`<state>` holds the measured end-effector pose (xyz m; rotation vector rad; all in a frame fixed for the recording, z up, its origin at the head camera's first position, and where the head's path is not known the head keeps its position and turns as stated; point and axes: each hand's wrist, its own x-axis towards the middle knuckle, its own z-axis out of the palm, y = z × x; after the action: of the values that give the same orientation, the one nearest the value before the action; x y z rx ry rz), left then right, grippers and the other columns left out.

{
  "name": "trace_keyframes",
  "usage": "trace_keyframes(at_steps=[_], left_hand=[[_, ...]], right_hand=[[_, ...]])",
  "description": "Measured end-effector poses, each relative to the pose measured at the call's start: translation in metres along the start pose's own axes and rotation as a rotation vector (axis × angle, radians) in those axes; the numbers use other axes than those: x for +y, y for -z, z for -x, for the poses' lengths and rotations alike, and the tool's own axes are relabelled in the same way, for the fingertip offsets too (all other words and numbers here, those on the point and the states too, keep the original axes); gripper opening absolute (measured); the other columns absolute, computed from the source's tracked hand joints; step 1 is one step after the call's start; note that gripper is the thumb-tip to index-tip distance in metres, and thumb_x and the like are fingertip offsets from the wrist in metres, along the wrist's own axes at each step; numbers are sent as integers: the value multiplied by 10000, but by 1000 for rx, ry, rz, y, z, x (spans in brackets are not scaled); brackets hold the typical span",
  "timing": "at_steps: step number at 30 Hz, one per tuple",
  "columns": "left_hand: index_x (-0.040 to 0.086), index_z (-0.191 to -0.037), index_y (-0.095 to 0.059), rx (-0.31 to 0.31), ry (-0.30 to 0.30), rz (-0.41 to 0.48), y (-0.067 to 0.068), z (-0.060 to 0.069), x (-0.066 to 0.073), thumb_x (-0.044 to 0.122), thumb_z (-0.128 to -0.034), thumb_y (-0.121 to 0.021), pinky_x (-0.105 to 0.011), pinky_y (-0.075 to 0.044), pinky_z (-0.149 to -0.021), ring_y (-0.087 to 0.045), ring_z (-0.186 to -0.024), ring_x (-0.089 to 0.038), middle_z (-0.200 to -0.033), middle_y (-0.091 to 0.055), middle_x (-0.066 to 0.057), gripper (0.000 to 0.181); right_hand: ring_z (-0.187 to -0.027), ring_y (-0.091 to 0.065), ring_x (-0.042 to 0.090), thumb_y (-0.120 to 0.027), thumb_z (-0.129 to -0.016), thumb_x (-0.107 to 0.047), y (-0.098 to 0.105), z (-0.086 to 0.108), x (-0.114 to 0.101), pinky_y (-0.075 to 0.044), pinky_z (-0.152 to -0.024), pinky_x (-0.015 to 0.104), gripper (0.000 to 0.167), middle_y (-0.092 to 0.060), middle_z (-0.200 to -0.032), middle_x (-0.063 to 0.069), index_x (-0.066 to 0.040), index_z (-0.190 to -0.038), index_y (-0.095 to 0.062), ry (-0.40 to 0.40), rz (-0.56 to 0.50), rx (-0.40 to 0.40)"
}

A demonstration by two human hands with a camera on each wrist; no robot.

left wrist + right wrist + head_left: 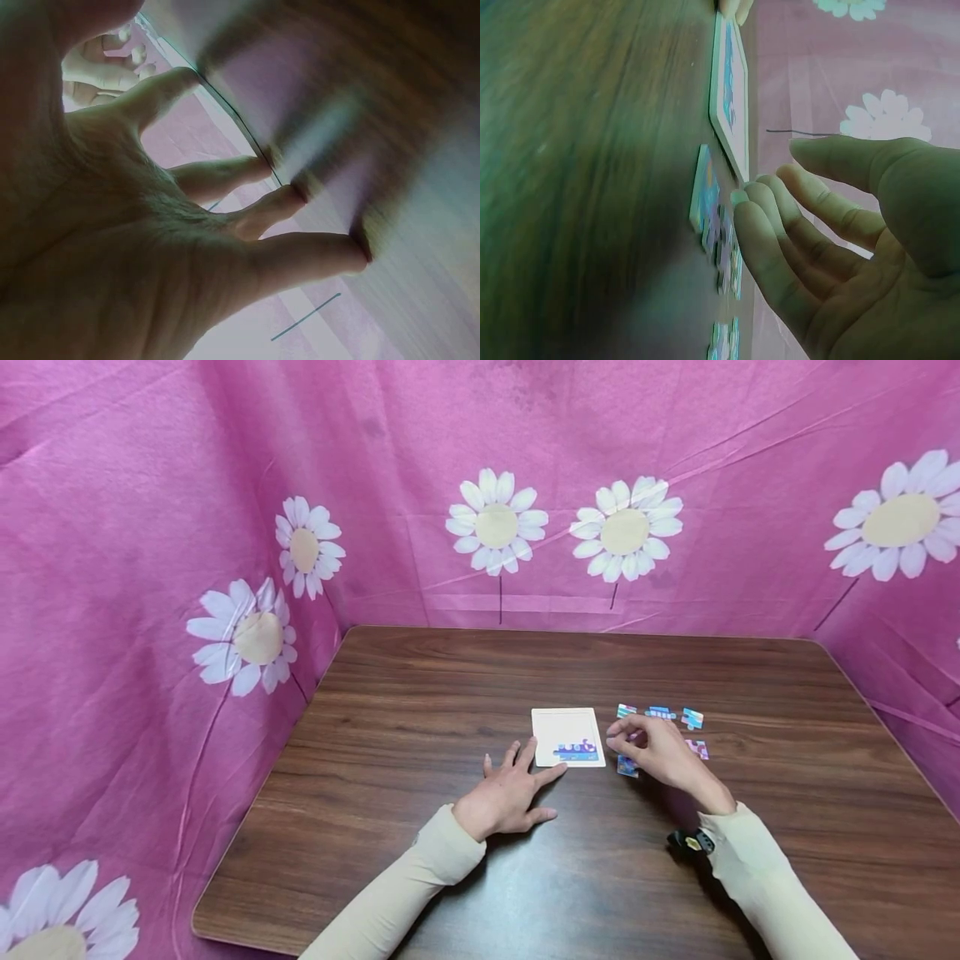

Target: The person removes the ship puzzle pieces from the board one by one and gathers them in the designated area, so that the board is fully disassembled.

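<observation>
A white square puzzle tray (564,725) lies on the table, with several joined blue and purple pieces (576,752) along its lower right part. My left hand (504,797) is spread flat, its fingertips at the tray's lower left corner and near edge. To the right of the tray, my right hand (663,756) hovers over loose jigsaw pieces. In the right wrist view the thumb and fingers of this hand (847,232) are gently bent and apart, with nothing between them. A blue piece (705,187) lies below its fingertips. Part of the loose group is hidden under the hand.
Loose pieces lie around the right hand: a striped one (627,711), a blue-white one (692,719) and a pink one (699,749). The brown wooden table (420,693) is bordered by a pink curtain (405,485) with white flowers. A dark device (692,842) sits at the right wrist.
</observation>
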<state>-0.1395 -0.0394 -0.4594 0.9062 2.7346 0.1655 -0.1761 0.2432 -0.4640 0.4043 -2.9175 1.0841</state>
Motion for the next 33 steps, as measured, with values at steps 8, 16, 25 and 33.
trace_keyframes(at_steps=[8,16,25,33], left_hand=[[435,-1612,-354,-14,8,7,0,0,0,558,-999,-619,-735,-407,-1106,-302,-1575,-428,-1736,-199,-168,679],[434,-1614,-351,-13,6,1,1,0,0,558,-1002,-615,-733,-413,-1102,-308,-1573,-430,-1733,-207,-172,677],[439,-1615,-344,-20,11,-1,2,-1,0,563,-1003,-611,-730,-411,-1105,-303,-1577,-425,-1737,-200,-168,679],[428,-1610,-362,-4,0,2,1,0,0,562,-999,-618,-732,-417,-1096,-316,-1568,-434,-1730,-218,-175,676]], right_hand=[[-817,-710,168,-722,-983,-135,-9,-8,-6,-559,-696,251,143,-777,-962,103,-45,-1090,-749,-2,-47,-30],[-808,-707,171,-707,-997,-154,-13,-13,-13,-559,-700,260,165,-784,-971,123,-29,-1101,-735,15,-69,-65],[-814,-701,160,-718,-990,-151,-16,-15,-17,-542,-706,249,160,-790,-956,102,-40,-1103,-732,42,-72,-59],[-762,-688,146,-714,-989,-136,-22,-18,-19,-531,-689,241,150,-785,-935,101,-37,-1099,-738,55,-84,-66]])
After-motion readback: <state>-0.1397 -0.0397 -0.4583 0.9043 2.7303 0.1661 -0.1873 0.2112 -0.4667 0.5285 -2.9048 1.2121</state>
